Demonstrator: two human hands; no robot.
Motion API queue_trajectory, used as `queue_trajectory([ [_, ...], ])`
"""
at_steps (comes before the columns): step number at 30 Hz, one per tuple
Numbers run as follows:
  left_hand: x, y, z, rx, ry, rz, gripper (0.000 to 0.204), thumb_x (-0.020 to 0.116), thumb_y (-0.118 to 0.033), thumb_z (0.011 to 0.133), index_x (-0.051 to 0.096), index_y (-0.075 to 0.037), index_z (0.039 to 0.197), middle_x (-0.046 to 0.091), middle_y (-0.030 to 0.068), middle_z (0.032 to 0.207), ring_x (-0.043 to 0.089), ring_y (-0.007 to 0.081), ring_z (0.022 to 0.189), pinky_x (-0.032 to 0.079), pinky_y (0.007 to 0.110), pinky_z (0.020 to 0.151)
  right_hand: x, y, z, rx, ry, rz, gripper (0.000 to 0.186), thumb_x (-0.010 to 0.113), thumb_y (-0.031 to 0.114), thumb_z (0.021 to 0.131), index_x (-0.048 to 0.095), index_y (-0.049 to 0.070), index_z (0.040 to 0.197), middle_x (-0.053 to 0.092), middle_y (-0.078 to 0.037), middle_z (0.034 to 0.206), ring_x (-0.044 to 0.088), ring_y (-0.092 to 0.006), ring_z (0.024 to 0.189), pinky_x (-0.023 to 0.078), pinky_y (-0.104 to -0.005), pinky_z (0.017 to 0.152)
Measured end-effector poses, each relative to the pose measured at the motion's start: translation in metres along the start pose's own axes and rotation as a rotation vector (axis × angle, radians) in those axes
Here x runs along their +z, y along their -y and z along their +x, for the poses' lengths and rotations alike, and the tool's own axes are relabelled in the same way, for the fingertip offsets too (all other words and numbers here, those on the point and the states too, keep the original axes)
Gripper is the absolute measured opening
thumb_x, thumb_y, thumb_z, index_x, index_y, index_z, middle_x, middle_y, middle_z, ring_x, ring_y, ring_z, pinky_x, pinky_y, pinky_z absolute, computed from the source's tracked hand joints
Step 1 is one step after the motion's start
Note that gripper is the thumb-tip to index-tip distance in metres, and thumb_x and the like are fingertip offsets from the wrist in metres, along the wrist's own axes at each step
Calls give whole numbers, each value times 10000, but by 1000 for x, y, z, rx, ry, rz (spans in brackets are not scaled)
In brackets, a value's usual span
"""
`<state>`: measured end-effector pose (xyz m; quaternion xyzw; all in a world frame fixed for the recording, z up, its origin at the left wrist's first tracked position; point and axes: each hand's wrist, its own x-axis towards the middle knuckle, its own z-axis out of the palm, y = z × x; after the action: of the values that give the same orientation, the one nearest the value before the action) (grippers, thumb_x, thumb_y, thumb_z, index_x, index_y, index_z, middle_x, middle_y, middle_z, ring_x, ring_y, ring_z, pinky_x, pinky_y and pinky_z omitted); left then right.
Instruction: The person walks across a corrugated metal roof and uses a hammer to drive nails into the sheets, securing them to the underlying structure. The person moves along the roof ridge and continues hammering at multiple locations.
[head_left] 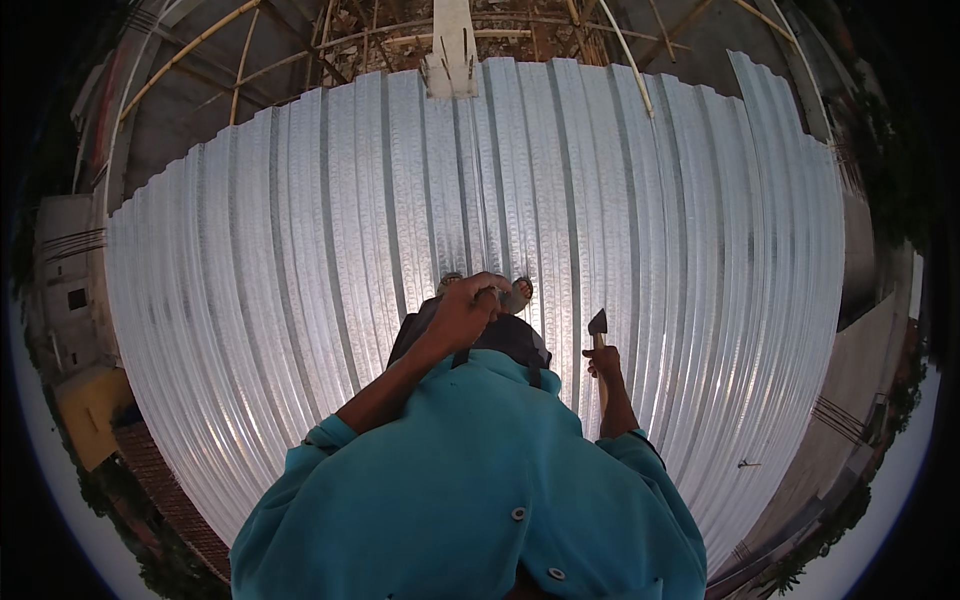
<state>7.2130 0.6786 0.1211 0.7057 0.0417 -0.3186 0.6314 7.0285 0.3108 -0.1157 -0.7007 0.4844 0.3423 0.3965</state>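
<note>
My right hand [604,362] is wrapped round the pale wooden handle of a hammer [598,323], just below its dark, pointed head. The head points up and away from me, over the ribbed metal decking [680,250]. In front of my waist, my left hand [472,302] is closed with its fingers curled in. What it holds, if anything, is too small to make out. Beneath that hand my feet [522,288] stand on the decking, partly hidden by the hand and my dark trousers.
A concrete column stub [452,50] with upright bars rises at the decking's far edge. Beyond that edge, bamboo poles [240,75] cross over an open drop. A small thin object [748,464] lies on the decking at the right. Bars [840,420] jut from the right side.
</note>
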Motion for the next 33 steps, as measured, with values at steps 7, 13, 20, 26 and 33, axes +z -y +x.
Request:
queue_trajectory([
  [7,-56,10,-9,80,-58,23,287,426,-70,931,639,22,1101,605,63,765,579,127,699,493,302,687,16,-3,5,48,-16,203,248,788,147,780,582,10,764,548,-63,589,554,-190,440,437,-346,390],
  [13,-118,16,-11,90,-233,56,295,439,-58,910,622,21,1128,583,40,717,577,133,696,476,299,672,89,47,-29,29,126,164,256,805,150,766,604,-7,789,560,-72,605,578,-194,488,451,-339,426],
  [20,-115,41,6,111,-347,-149,288,442,-66,913,630,22,1112,582,36,734,587,131,716,489,295,722,110,82,3,-206,98,-319,355,792,307,764,688,-29,811,653,-139,637,669,-221,579,568,-361,599],
  [26,-84,37,2,66,-134,-80,290,445,-93,928,633,7,1125,609,58,751,581,132,709,478,292,698,63,90,1,-168,-25,-167,336,816,266,746,647,-22,713,617,-98,582,624,-179,484,500,-333,441],
  [33,-109,35,-36,21,-154,-22,305,430,-100,931,631,-3,1140,594,43,730,552,114,679,447,284,602,72,41,-30,7,-52,62,257,771,154,794,592,-23,746,545,-78,586,555,-191,454,441,-350,399],
])
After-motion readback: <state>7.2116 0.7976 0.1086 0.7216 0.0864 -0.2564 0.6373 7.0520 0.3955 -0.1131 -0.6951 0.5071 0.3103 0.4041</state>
